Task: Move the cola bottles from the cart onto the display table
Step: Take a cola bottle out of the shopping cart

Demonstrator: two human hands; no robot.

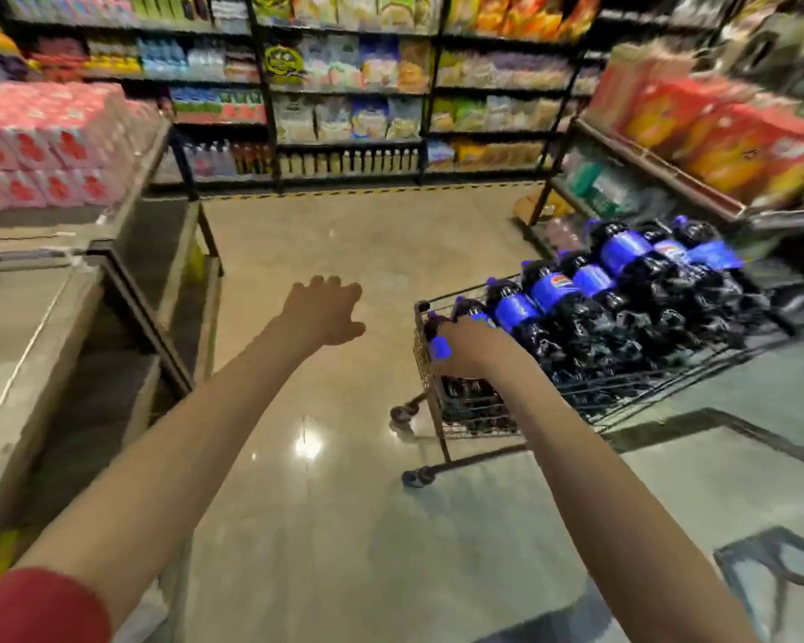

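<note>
R hand (472, 348) gripped one cola bottle (433, 325) at the cart (424, 382) front.
L hand (323, 313) open over floor, prob. for balance; other bottles (623, 290) lay stacked in cart, table (33, 317) well left.

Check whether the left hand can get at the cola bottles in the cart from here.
Probably yes. The left hand is open and empty over the floor, nothing between it and the cart. The right hand grips a bottle at its near end, so that corner may be crowded.
</note>
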